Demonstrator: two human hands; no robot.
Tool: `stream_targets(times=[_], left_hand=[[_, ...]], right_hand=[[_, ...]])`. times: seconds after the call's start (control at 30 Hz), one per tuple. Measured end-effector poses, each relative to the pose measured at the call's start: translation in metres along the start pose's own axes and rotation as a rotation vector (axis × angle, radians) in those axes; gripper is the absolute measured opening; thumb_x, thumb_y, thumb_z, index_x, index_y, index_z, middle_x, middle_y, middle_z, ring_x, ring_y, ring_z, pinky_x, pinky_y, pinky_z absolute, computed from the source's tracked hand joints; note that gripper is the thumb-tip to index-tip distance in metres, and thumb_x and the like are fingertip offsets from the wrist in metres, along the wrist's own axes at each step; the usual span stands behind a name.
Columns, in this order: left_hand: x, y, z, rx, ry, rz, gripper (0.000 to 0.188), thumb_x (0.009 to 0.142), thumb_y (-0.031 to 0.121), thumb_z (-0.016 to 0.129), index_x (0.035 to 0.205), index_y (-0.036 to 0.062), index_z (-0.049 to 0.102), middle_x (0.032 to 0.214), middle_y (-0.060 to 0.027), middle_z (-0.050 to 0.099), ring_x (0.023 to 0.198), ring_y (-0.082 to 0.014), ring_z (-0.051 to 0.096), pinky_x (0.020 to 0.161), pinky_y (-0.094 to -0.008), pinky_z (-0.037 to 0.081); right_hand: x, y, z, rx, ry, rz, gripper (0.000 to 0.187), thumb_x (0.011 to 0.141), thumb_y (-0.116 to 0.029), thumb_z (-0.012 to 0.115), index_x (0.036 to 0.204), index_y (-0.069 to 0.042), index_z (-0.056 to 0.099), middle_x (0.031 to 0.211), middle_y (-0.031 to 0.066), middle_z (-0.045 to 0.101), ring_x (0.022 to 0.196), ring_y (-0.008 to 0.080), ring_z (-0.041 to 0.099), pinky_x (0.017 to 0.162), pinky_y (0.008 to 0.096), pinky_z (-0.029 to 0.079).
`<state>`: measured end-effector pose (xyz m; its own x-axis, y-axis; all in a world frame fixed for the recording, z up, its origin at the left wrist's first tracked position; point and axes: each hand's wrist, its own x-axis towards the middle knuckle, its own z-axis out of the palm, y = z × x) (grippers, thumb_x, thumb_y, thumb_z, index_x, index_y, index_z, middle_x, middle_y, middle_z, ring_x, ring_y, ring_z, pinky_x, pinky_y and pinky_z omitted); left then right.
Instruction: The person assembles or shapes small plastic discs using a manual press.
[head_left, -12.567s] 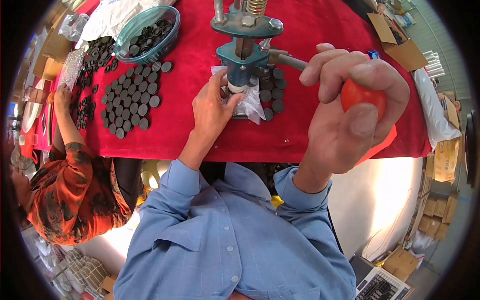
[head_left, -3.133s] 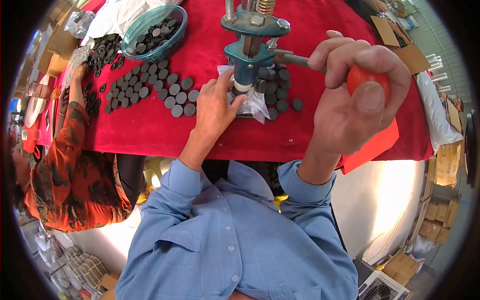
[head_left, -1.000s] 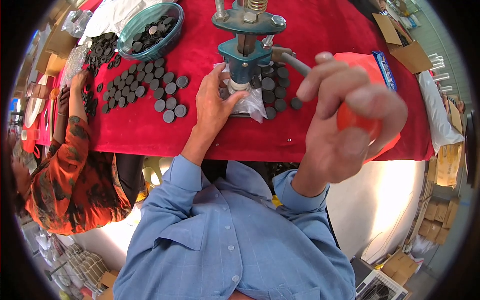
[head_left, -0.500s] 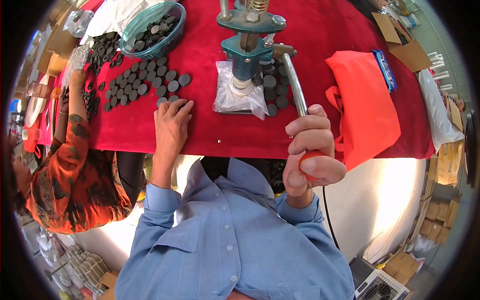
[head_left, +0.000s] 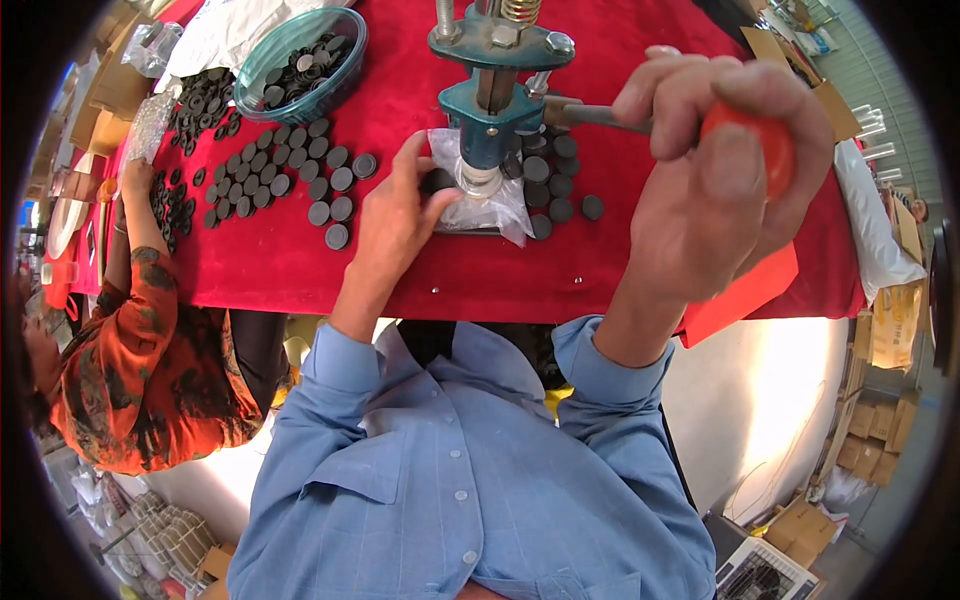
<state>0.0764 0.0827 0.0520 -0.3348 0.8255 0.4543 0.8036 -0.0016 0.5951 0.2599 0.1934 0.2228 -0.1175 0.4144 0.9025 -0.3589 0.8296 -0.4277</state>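
Observation:
In front of me stands a green hand press, its ram over a base wrapped in clear plastic film. My right hand is raised and closed round the red ball knob of the press lever. At the left side of the base, my left hand pinches a black disc between thumb and fingers, close beside the ram. Several black discs lie to the right of the press. A larger group of black discs is spread out to the left.
A red cloth covers the table. At the back left, a teal plastic bowl holds black parts, with more loose black parts beside it. A red bag lies right, partly behind my right hand. A co-worker in patterned orange sits left.
My left hand has moved right, from the disc group to the press base, and now has a disc. My right hand has swung the lever up and outward. One disc now lies apart, right of the press.

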Motion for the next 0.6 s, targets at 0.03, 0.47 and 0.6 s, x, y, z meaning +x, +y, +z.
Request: stream_targets(times=[0.03, 0.47, 0.6], left_hand=[[0.004, 0.003, 0.006, -0.026, 0.013, 0.036, 0.082, 0.081, 0.025, 0.083, 0.145, 0.0021, 0.038, 0.104, -0.0153, 0.072, 0.085, -0.0340, 0.071, 0.070, -0.0414, 0.057], [0.014, 0.011, 0.041, -0.145, 0.136, 0.029, 0.095, 0.071, 0.030, 0.091, 0.145, 0.0011, 0.038, 0.098, -0.0144, 0.072, 0.072, -0.0273, 0.069, 0.063, -0.0368, 0.056], [0.013, 0.008, 0.041, -0.139, 0.160, 0.053, 0.097, 0.071, 0.032, 0.090, 0.146, 0.0019, 0.037, 0.103, -0.0137, 0.073, 0.069, -0.0249, 0.067, 0.062, -0.0354, 0.055]], right_hand=[[0.007, 0.008, -0.004, 0.071, -0.065, -0.055, 0.032, 0.098, -0.022, 0.056, 0.121, 0.000, 0.050, 0.069, 0.0109, 0.052, 0.063, 0.0233, 0.056, 0.068, 0.0444, 0.053], [0.009, 0.017, -0.011, 0.198, -0.159, -0.081, 0.034, 0.099, -0.023, 0.055, 0.124, -0.001, 0.051, 0.072, 0.0113, 0.052, 0.064, 0.0243, 0.056, 0.068, 0.0436, 0.051], [-0.006, -0.009, 0.004, 0.051, -0.011, 0.067, 0.034, 0.099, -0.024, 0.055, 0.124, -0.002, 0.050, 0.070, 0.0104, 0.051, 0.063, 0.0247, 0.056, 0.072, 0.0455, 0.050]])
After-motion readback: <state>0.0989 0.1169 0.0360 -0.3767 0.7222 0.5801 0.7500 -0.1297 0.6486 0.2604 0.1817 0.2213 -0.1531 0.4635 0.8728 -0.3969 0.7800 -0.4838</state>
